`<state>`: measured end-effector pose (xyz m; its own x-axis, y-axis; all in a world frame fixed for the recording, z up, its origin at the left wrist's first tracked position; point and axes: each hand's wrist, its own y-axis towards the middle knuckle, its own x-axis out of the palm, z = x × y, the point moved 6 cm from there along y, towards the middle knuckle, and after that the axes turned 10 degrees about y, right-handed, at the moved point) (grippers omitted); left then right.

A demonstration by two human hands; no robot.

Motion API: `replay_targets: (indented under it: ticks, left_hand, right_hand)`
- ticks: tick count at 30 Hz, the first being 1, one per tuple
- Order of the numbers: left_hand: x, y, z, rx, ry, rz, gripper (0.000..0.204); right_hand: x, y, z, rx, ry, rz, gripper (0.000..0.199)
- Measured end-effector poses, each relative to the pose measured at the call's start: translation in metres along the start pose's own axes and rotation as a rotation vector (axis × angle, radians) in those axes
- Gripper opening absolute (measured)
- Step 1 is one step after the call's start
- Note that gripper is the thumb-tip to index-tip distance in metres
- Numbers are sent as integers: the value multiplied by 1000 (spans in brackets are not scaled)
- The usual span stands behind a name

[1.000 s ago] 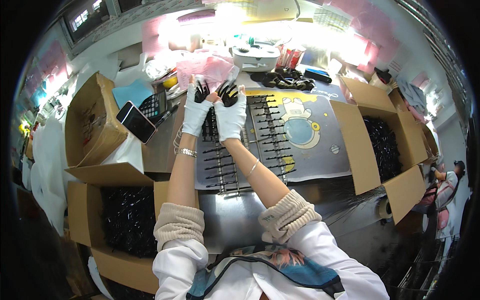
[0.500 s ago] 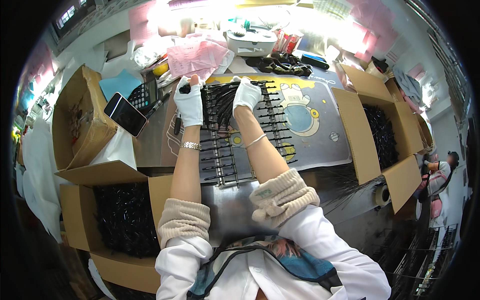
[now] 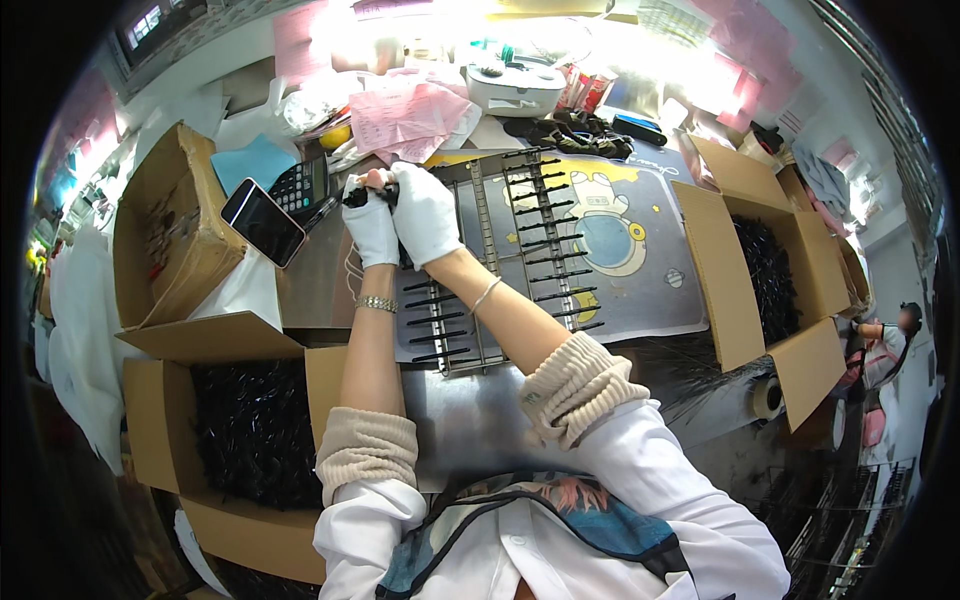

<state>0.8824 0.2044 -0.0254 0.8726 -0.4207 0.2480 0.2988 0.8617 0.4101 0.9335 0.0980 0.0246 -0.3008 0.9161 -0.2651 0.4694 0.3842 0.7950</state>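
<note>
My two hands meet over the left far part of the rack, both in white gloves that leave the fingertips bare. Closed round a bunch of thin black pieces (image 3: 354, 198), my left hand (image 3: 372, 228) has its thumb on top. Pressed against it, my right hand (image 3: 425, 208) is also closed at the black pieces; its palm side and most of the bunch are hidden. Beneath my wrists lies a metal rack (image 3: 489, 225) with rows of slim black rods (image 3: 545, 241) sticking out sideways. The rack rests on a grey printed mat (image 3: 655, 300).
Open cardboard boxes stand at lower left (image 3: 150, 420) and right (image 3: 722, 270), filled with black pieces. An older box (image 3: 190, 215), a phone (image 3: 262, 222) and a calculator (image 3: 299, 187) sit at left. Behind are pink papers (image 3: 410, 112) and a white container (image 3: 515, 92). Another person (image 3: 885, 350) is far right.
My right hand has moved left from the rack's middle to meet my left hand. The long black pieces spread between my hands no longer show there, so the rack's middle bar is visible.
</note>
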Motion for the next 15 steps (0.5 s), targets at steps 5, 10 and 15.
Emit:
replay_targets:
  ticks: [5, 10, 15]
  left_hand:
    - [4, -2, 9, 8, -167, -149, 23]
    - [39, 2, 13, 58, 157, -140, 24]
    - [45, 4, 13, 3, 165, -68, 27]
  right_hand:
    - [-8, -17, 0, 47, -92, -133, 22]
    - [-37, -7, 81, 606, 172, 350, 20]
    - [-45, -8, 146, 927, 586, 653, 21]
